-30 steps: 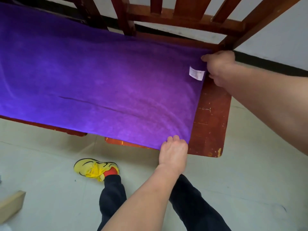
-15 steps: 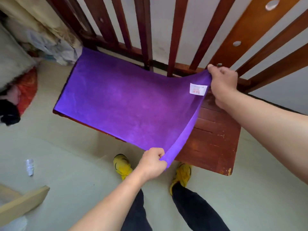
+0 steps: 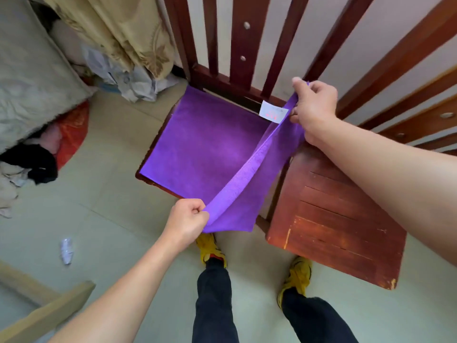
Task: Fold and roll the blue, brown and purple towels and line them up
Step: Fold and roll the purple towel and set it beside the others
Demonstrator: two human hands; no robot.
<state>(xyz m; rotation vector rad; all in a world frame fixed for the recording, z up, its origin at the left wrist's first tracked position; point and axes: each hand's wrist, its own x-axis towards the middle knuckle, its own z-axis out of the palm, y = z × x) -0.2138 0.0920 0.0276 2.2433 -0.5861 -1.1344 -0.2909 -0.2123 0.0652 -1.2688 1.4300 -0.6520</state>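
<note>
Pinches the purple towel's (image 3: 205,149) near corner in the left hand (image 3: 185,220) at lower centre, grips the far corner, beside the white label (image 3: 273,112), in the right hand (image 3: 315,110); drapes the rest over the wooden chair (image 3: 241,45) mid-frame.

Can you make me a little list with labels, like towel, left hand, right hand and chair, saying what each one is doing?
towel: purple towel, mostly lying flat, one edge lifted between the hands
left hand: left hand pinches the near corner
right hand: right hand grips the far corner, beside the white label
chair: wooden seat, bare, right of the towel
feet: yellow shoes on the floor
</note>
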